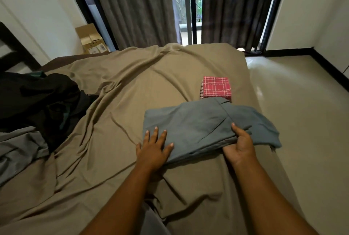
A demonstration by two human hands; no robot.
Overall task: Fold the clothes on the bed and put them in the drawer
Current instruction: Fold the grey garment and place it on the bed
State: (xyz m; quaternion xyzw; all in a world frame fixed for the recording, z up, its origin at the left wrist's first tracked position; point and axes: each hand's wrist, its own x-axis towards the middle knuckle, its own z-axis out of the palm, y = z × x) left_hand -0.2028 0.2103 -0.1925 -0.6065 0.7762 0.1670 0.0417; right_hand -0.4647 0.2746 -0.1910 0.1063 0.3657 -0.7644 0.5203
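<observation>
- Pressing down with straight, spread fingers, the left hand (154,149) lies flat on the near left corner of a partly folded grey-blue fabric garment (188,121).
- The right hand (238,146) pinches the garment's near edge, thumb on top and fingers tucked beneath the layers.
- That garment lies on the rumpled tan bed sheet (132,83), towards the bed's right side, its far edge touching a folded red checked cloth (216,88).
- A heap of black clothes (41,99) sits well apart at the left, with crumpled grey fabric (18,148) just beside it.
</observation>
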